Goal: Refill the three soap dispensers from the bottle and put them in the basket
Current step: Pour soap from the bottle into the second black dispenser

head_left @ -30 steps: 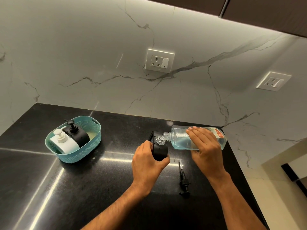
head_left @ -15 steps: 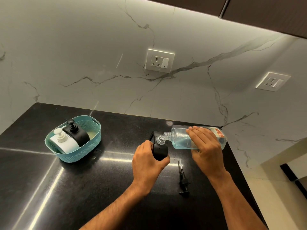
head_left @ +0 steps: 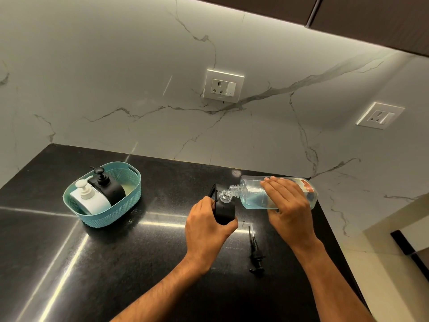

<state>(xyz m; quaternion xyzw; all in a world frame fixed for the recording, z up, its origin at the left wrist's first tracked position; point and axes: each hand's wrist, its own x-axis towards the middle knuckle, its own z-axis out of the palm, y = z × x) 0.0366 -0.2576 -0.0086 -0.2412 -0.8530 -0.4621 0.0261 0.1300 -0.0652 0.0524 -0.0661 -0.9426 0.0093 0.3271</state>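
Note:
My left hand (head_left: 206, 226) grips a black soap dispenser (head_left: 224, 209) with no pump, standing on the black counter (head_left: 116, 263). My right hand (head_left: 286, 205) holds a clear bottle (head_left: 253, 194) of pale blue liquid tipped on its side, its open neck over the dispenser's mouth. The loose black pump (head_left: 255, 252) lies on the counter between my forearms. At the left, a teal basket (head_left: 116, 212) holds a white dispenser (head_left: 89, 198) and another black dispenser (head_left: 108, 187), both with pumps on.
A marble wall rises behind the counter with two sockets (head_left: 223, 86) (head_left: 380, 115). The counter's right edge (head_left: 334, 233) runs close beside my right arm, with the floor below it.
Almost nothing has moved: the bottle stays tipped over the dispenser and both hands keep their grips.

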